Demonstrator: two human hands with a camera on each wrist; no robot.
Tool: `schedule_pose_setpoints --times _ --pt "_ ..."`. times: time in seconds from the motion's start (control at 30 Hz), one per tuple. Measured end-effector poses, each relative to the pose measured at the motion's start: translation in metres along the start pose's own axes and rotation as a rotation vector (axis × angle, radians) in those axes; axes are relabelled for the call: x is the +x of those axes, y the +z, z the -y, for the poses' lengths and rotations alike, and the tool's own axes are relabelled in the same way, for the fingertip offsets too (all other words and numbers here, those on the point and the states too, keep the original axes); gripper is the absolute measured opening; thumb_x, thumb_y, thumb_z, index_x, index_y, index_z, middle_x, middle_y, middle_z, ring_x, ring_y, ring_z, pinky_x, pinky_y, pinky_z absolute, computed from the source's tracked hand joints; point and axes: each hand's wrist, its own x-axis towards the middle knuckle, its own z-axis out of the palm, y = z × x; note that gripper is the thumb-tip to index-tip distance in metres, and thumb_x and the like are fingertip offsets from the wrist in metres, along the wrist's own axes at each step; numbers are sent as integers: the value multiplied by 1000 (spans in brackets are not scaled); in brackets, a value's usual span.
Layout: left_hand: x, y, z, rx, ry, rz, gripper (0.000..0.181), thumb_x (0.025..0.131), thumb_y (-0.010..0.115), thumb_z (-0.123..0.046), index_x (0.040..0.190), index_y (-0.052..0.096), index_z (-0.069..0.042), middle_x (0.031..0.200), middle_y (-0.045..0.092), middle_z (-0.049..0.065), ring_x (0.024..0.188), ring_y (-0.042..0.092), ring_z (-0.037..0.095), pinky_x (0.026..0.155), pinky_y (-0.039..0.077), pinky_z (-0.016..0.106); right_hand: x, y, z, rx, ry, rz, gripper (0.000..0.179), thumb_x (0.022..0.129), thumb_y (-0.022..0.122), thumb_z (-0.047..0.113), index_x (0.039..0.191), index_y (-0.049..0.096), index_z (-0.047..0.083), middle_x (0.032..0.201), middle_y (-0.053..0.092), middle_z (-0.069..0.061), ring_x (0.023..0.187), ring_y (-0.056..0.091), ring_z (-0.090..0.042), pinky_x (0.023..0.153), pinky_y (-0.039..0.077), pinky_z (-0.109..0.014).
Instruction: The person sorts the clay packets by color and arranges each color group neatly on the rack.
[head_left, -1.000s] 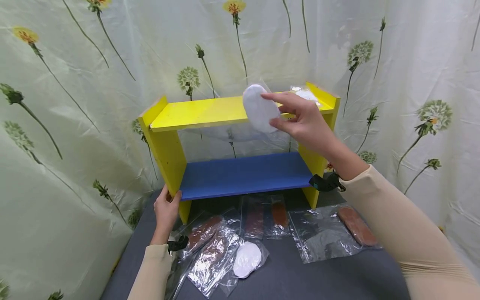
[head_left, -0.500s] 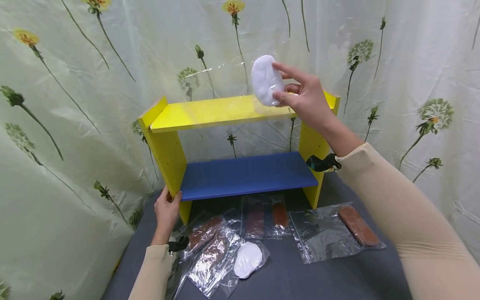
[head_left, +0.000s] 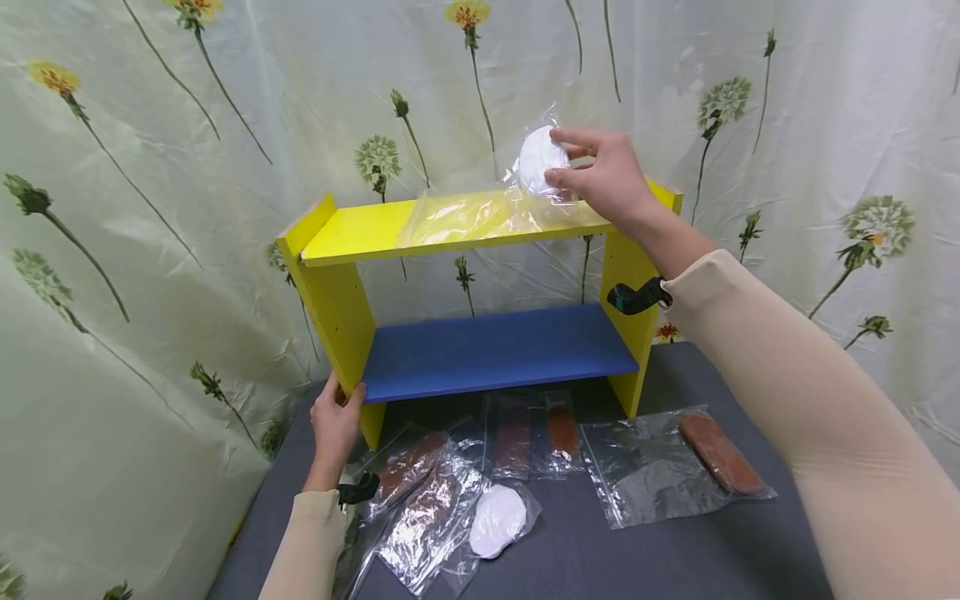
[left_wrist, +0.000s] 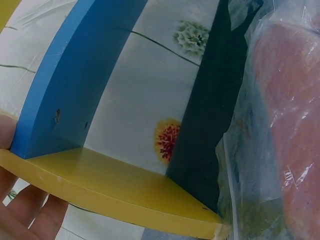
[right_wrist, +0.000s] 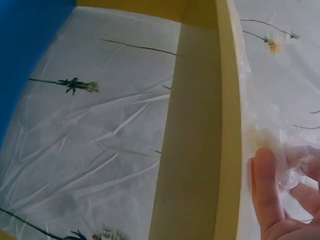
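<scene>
My right hand (head_left: 609,177) pinches a flat white oval pad in a clear plastic bag (head_left: 540,162) between fingers and thumb. The pad hangs over the top yellow board (head_left: 360,229) of a small shelf unit, and the bag's loose part drapes left across that board. In the right wrist view, my fingers (right_wrist: 267,185) hold crinkled plastic just beyond the yellow board's edge. My left hand (head_left: 335,423) grips the unit's left side panel (head_left: 330,317) low down, thumb by the blue board (head_left: 491,350). The left wrist view shows its fingers (left_wrist: 47,215) curled under the yellow panel.
Before the unit, on the dark table (head_left: 600,558), lie several clear bags with flat brown pieces (head_left: 431,496). Among them is another bagged white pad (head_left: 497,521). A bag with a brown bar (head_left: 720,454) lies at right. A flower-print curtain (head_left: 150,250) hangs behind.
My right hand has raised the bagged white pad from in front of the top board to above it, then lowered it slightly, and the bag now drapes on the board. The left hand stays put.
</scene>
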Motion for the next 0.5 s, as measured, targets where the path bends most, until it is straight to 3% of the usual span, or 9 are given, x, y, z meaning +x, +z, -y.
schedule_pose_setpoints --times 0.27,0.5 --pt "1 0 0 10 -4 3 43 98 68 -17 140 57 -16 130 63 19 119 61 38 94 51 56 3 -3 -10 -376 16 20 57 93 72 30 146 55 17 145 56 -4 125 55 -23 86 53 -31" --pt "1 -1 0 11 -9 -2 43 98 68 -16 140 58 -16 131 63 19 120 61 38 94 51 55 1 -5 -20 -551 -78 67 50 98 63 30 143 57 8 139 60 -14 116 61 -34 96 50 -46"
